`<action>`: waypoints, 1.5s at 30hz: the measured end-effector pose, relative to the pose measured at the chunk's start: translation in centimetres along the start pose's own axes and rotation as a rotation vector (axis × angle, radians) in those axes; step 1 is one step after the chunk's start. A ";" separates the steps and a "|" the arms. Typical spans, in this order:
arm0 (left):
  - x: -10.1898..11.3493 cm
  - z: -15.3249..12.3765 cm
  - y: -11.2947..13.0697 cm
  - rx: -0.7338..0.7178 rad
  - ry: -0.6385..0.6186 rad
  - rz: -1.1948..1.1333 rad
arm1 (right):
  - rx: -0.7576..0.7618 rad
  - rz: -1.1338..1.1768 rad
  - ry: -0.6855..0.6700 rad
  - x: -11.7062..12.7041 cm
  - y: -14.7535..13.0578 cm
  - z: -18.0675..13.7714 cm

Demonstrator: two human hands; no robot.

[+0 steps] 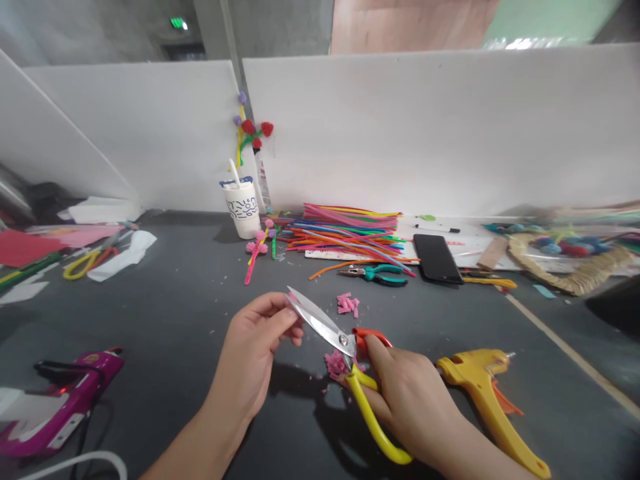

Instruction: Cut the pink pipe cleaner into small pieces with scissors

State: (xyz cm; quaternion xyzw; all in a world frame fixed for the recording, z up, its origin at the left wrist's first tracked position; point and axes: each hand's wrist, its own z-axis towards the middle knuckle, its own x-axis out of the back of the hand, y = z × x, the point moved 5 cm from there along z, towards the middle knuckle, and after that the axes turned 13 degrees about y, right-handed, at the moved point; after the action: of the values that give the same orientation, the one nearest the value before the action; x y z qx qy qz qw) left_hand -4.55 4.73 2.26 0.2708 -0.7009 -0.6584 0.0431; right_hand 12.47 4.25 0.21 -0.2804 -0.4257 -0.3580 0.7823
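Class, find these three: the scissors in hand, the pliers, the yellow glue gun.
Scissors (343, 340), head view: on the pivot screw.
Pliers (369, 273), head view: near the joint.
Glue gun (490, 405), head view: on the handle.

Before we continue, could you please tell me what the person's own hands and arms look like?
The left hand and right hand are bare, with no glove, ring or watch visible. The left forearm and right forearm show no sleeves within view.

Dark object (617, 303) cropped at right
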 end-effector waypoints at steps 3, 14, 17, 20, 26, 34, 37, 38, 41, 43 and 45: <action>0.0 0.0 -0.1 0.005 0.004 -0.005 | 0.018 -0.013 0.007 0.0 -0.1 0.0; 0.0 0.0 0.0 0.012 0.020 -0.014 | -0.023 -0.026 -0.036 0.0 0.1 0.0; 0.0 0.1 0.0 0.011 0.012 -0.009 | -0.025 -0.026 -0.027 -0.1 0.1 0.0; -0.1 0.2 0.0 0.012 0.001 -0.007 | -0.027 -0.019 -0.025 -0.1 0.1 0.0; -0.1 0.1 0.2 0.004 -0.005 -0.006 | -0.032 -0.011 -0.037 -0.1 0.1 -0.1; 0.0 0.1 0.1 0.000 -0.012 0.008 | -0.060 -0.046 -0.055 0.0 0.2 0.1; 0.2 0.1 0.0 -0.002 -0.007 0.014 | -0.068 -0.050 -0.072 -0.1 0.4 0.0; 0.2 0.1 0.0 -0.003 -0.007 0.013 | -0.080 -0.037 -0.078 -0.1 0.5 0.0; 0.1 0.0 -0.1 0.010 -0.024 0.018 | -0.200 0.118 -0.089 -0.1 0.8 0.1; -0.3 -0.3 -0.5 0.061 -0.085 0.047 | -0.337 0.353 -0.092 -0.1 1.0 0.3; -1.1 -0.8 -1.2 0.148 -0.192 0.090 | -0.479 0.622 -0.096 0.0 1.0 0.6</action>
State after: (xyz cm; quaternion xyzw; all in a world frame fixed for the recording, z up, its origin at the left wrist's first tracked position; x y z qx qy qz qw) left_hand -2.85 4.52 1.55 0.1776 -0.7600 -0.6250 -0.0148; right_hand 13.03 5.25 0.38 -0.5871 -0.2609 -0.1798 0.7449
